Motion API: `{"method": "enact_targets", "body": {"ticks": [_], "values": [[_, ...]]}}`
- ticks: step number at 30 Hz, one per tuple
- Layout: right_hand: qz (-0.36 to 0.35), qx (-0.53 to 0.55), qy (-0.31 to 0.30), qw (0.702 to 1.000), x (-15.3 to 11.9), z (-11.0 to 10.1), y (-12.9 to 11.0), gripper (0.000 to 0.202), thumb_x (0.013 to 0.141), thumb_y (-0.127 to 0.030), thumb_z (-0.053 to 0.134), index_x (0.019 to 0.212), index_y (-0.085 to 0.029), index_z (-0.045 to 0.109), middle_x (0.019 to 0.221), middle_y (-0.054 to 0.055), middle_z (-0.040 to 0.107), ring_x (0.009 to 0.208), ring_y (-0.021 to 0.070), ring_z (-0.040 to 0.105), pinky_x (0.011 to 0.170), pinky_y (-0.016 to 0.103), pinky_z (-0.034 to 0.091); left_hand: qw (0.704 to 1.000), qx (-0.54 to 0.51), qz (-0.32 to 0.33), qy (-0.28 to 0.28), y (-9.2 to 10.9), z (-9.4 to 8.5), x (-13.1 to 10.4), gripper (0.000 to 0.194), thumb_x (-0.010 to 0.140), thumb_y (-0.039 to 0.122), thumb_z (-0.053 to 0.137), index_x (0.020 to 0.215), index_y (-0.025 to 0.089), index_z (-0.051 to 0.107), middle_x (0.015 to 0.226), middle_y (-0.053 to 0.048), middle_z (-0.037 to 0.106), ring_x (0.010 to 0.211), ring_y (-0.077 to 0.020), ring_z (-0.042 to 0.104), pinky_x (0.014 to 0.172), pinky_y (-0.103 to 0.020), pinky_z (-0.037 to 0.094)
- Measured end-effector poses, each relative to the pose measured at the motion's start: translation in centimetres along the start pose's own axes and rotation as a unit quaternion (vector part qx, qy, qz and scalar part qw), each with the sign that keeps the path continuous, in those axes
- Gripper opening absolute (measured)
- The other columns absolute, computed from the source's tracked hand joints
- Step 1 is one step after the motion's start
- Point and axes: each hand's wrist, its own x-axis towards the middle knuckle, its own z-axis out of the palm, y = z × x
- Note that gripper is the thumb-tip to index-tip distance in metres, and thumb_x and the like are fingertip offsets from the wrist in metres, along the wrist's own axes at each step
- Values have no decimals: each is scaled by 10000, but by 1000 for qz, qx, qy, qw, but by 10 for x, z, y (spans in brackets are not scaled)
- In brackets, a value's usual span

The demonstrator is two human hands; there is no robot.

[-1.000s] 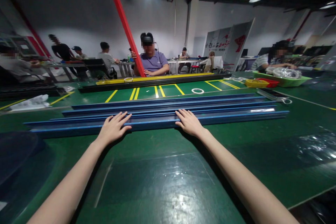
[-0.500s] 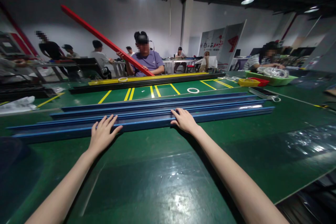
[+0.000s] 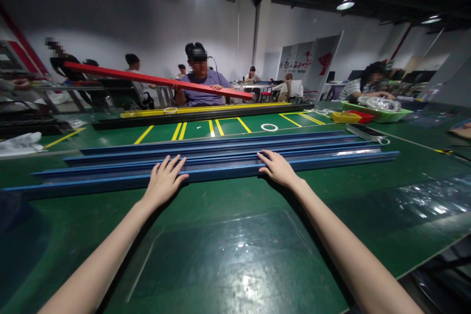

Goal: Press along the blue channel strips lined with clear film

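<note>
Long blue channel bars (image 3: 221, 172) lie side by side across the green table (image 3: 221, 225). My left hand (image 3: 165, 179) rests on the nearest bar left of the middle, its fingers spread over the edge and the thumb pointing right. Further right, my right hand (image 3: 277, 167) touches the same bar, fingers apart and pointing left. Neither hand is wrapped round anything. A clear sheet (image 3: 228, 255) lies flat on the table between my forearms.
Beyond the bars are yellow (image 3: 221, 108) and black (image 3: 147, 120) bars, and a white ring (image 3: 269, 127). Across the table a person (image 3: 200, 83) holds a red bar (image 3: 158, 78). At right are a phone (image 3: 366, 131), a yellow tray (image 3: 346, 117) and a green basket (image 3: 392, 115).
Both my hands have moved right along with the nearest blue bar, whose right end reaches further right. The person across the table has lowered the red bar from a steep slant to nearly level.
</note>
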Motion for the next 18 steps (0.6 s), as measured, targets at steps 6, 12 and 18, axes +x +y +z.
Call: {"method": "enact_targets", "body": {"ticks": [6,12,18], "values": [[6,-2,-28,1000,11,6,3,518,860,-397,351,1322,-165,334,1364,106,344,1267,240,257,996,407,271,1000,-12,-5,19,-2,5,5,477,850,408,337,1297,245,367,1384,-48,307,1277,-295,188,929,-445,294],[7,11,-39,999,12,5,3,523,868,-410,323,1331,-166,316,1382,106,307,1267,241,256,968,395,311,999,-16,7,28,-4,8,6,461,851,402,335,1288,262,382,1372,-44,328,1265,-297,204,916,-465,297],[30,5,-30,999,11,5,-6,499,876,-363,303,1329,-155,319,1386,107,297,1268,247,251,959,399,313,998,-21,2,60,-2,12,5,444,848,378,352,1281,289,390,1366,-50,332,1253,-307,224,930,-481,274]]}}
